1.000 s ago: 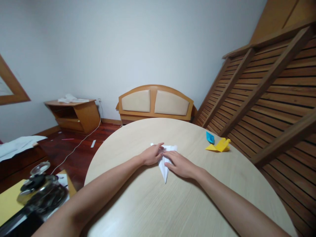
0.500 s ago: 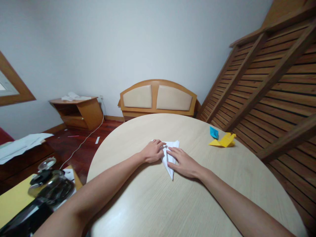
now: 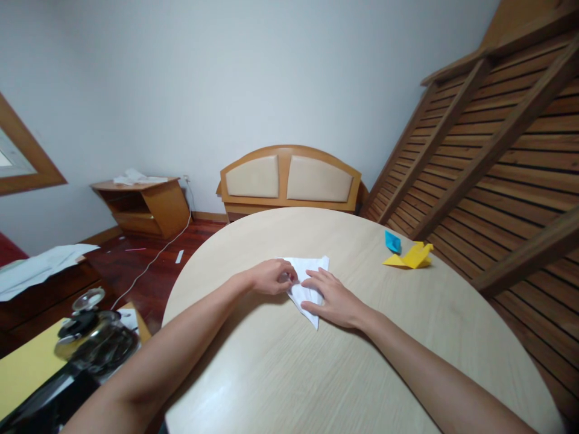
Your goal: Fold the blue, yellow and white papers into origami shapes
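Note:
A folded sheet of white paper, tapering to a point toward me, lies on the round table. At its left edge, my left hand has its thumb and fingertips pinched together on the paper. My right hand rests on the paper's right side with fingers stretched and spread, pressing it flat. My fingers cover part of the sheet, so its inner folds are partly hidden.
A blue folded paper piece and a yellow paper bird stand at the table's right edge. A glass pot is on a lower surface at left. Slatted wood leans at right.
My left hand has drawn slightly left and its fingers have curled into a pinch. More of the white paper's left part shows, looking wider. My right hand has barely moved.

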Demonstrator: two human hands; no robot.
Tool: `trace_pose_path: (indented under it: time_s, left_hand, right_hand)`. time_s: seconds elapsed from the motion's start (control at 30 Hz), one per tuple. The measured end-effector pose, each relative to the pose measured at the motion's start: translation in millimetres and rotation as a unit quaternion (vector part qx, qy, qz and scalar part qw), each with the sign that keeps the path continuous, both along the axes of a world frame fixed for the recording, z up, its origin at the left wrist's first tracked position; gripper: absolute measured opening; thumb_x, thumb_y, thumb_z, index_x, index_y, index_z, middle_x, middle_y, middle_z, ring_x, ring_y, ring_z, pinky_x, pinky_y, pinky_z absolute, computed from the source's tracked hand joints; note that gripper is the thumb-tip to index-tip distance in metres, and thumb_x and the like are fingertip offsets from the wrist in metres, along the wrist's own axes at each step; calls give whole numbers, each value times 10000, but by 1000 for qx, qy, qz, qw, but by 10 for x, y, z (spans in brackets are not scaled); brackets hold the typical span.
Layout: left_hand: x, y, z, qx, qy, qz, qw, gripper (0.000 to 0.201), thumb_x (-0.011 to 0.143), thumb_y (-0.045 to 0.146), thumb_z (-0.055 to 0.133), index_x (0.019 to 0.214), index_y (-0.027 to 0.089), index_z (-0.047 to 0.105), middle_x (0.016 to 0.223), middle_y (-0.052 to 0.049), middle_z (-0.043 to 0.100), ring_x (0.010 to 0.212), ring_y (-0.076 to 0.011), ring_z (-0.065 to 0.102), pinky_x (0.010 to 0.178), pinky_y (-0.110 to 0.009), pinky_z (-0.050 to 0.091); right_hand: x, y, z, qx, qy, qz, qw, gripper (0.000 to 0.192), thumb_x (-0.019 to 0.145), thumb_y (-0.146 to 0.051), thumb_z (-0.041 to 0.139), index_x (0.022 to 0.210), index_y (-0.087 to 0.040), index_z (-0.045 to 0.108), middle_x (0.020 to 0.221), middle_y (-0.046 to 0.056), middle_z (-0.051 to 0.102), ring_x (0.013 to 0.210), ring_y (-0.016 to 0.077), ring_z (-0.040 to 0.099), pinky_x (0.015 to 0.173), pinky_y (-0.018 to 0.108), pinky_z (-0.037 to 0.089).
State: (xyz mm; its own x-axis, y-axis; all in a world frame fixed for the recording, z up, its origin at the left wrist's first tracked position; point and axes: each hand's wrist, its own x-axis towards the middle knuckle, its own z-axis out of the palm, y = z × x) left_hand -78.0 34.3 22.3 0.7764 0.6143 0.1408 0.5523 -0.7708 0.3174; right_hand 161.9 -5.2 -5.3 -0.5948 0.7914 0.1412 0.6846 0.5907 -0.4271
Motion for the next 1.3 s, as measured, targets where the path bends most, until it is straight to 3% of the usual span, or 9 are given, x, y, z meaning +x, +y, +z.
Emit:
trace_pose_path:
  time_s: [0.13, 0.2, 0.3, 0.4, 0.5, 0.63, 0.83, 1.03, 1.3]
  left_hand:
    - [-24, -13, 51, -60, -23, -61, 996, 246, 779, 147, 615, 997, 184, 725, 1067, -60, 704, 1016, -211, 632, 974, -329, 454]
    - [-5, -42, 76, -81, -29, -69, 994, 249, 764, 133, 622, 984, 187, 726, 1057, -49, 709, 1010, -204, 633, 977, -324, 452]
    - [30, -88, 92, -89, -14, -49, 995, 264, 747, 181, 670, 1006, 178, 720, 999, -45, 712, 928, -205, 639, 903, -318, 480]
    - [53, -117, 88, -85, -2, -47, 995, 337, 710, 179, 700, 1047, 180, 717, 974, -44, 705, 879, -203, 633, 840, -302, 488]
    - [68, -132, 88, -80, -3, -79, 994, 371, 718, 196, 726, 1089, 201, 720, 984, -45, 701, 904, -205, 631, 871, -306, 479]
    - [90, -163, 106, -80, -5, -93, 992, 342, 801, 370, 742, 1111, 226, 728, 1002, -59, 697, 938, -211, 634, 886, -310, 475]
    - [155, -255, 139, -45, 33, -5, 998, 316, 935, 392, 584, 1168, 209, 691, 1083, -103, 686, 958, -228, 649, 880, -341, 483]
    - [245, -317, 89, 21, 75, 103, 992, 298, 949, 416, 548, 1136, 222, 675, 1082, -110, 669, 970, -265, 650, 1002, -510, 419]
    - [399, -335, -56, 125, 72, 135, 980, 203, 961, 231, 485, 1004, 183, 677, 970, -86, 685, 866, -238, 670, 1038, -548, 386]
  right_hand:
    - [28, 11, -10, -2, 28, 6, 1000, 303, 926, -391, 562, 1149, -201, 640, 1462, 118, 506, 1448, 334, 299, 1168, 513, 253]
    - [39, 19, -13, 15, 44, 11, 999, 207, 935, -325, 532, 1070, -194, 618, 1397, 126, 553, 1396, 317, 377, 1137, 491, 302]
    - [41, 25, -11, 45, 69, -3, 997, 174, 864, -293, 619, 993, -199, 553, 1203, 116, 626, 1144, 267, 567, 993, 413, 432]
    - [35, 23, -9, 54, 74, -30, 995, 182, 833, -263, 632, 960, -207, 513, 1039, 76, 633, 928, 223, 603, 836, 350, 476]
    - [32, 14, -10, 78, 65, -17, 995, 93, 829, -213, 614, 859, -210, 527, 1078, 85, 627, 991, 225, 591, 871, 341, 460]
    - [38, 9, 19, 114, 35, -33, 992, 96, 824, -149, 590, 752, -202, 555, 1121, 102, 635, 1091, 245, 570, 942, 354, 431]
    - [123, 119, 68, 135, 85, -102, 982, 127, 914, -238, 491, 809, -209, 556, 899, 66, 630, 896, 222, 608, 827, 339, 456]
    - [253, 302, -12, 61, 245, -234, 939, 257, 929, -428, 412, 837, -215, 524, 861, 72, 643, 777, 228, 625, 722, 348, 478]
    - [324, 380, -33, 48, 354, -293, 887, 367, 914, -609, 389, 909, -246, 448, 734, 21, 622, 667, 228, 606, 626, 329, 456]
